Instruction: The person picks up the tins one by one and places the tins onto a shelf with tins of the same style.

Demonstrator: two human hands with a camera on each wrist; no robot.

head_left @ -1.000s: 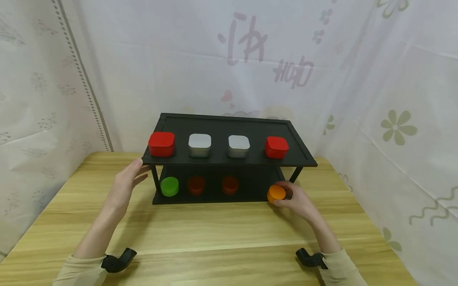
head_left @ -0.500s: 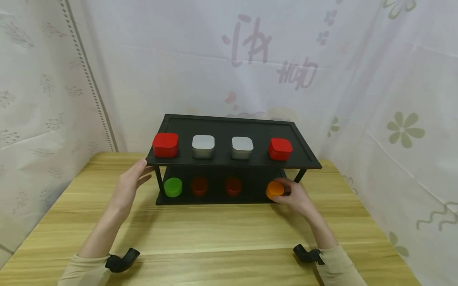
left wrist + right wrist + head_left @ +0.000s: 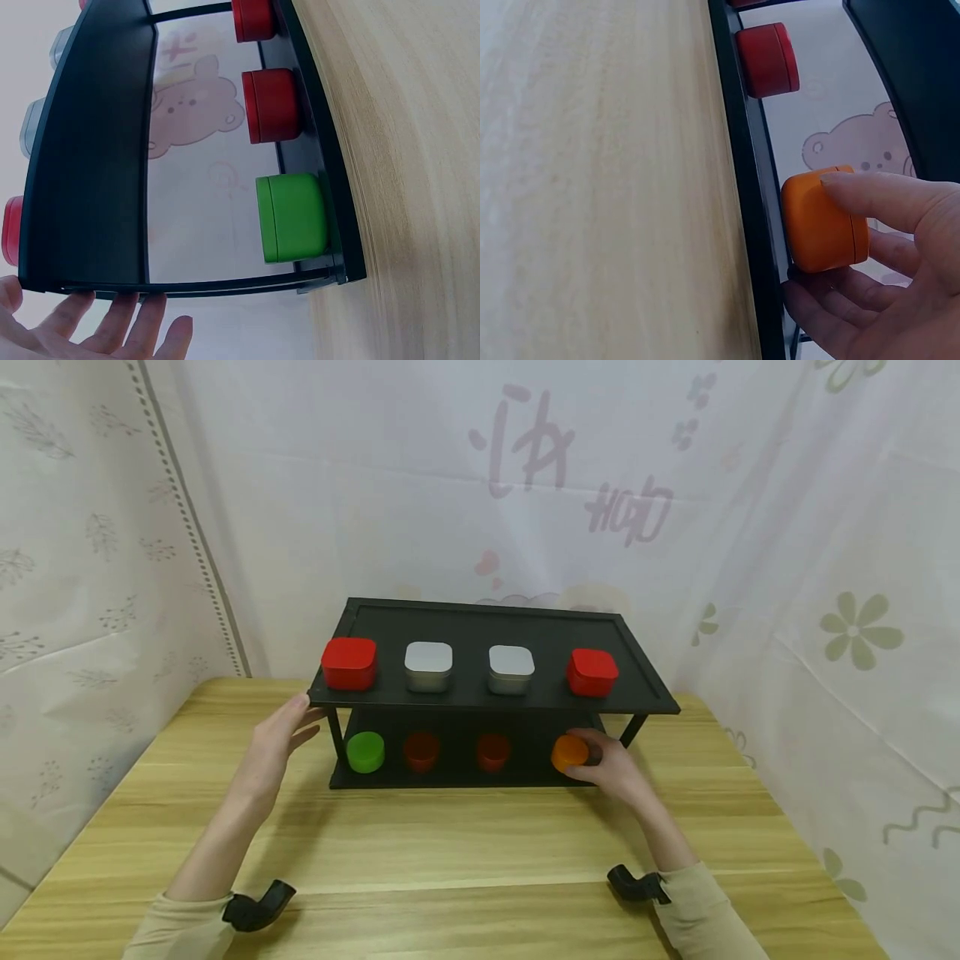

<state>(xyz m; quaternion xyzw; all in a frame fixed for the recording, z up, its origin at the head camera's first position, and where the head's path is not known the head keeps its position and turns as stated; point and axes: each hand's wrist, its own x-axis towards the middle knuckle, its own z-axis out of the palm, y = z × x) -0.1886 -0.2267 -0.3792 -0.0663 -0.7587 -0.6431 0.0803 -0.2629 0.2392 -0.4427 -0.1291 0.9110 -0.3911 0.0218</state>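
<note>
A black two-tier rack [image 3: 480, 622] stands on the wooden table. My right hand [image 3: 618, 775] grips an orange lidded tin [image 3: 568, 754] between thumb and fingers, at the right end of the lower tier. In the right wrist view, the thumb lies across the orange tin [image 3: 810, 225] and the other fingers reach under its far side, close to the rack's front rail. My left hand [image 3: 272, 747] touches the upper tier's front left corner. Its fingers [image 3: 112, 322] extend along the end rail in the left wrist view. A green tin [image 3: 365, 752] and two dark red tins [image 3: 422, 752] share the lower tier.
On the upper tier, a red tin [image 3: 349, 664] sits at the left, two white-lidded tins [image 3: 428, 667] in the middle and another red tin [image 3: 592, 672] at the right. Rack legs [image 3: 633, 728] stand at the ends. A printed white curtain [image 3: 405, 493] hangs behind.
My right hand has carried the orange tin a little left and farther in over the lower tier. The left hand stays at the rack's corner; the head view has shifted slightly.
</note>
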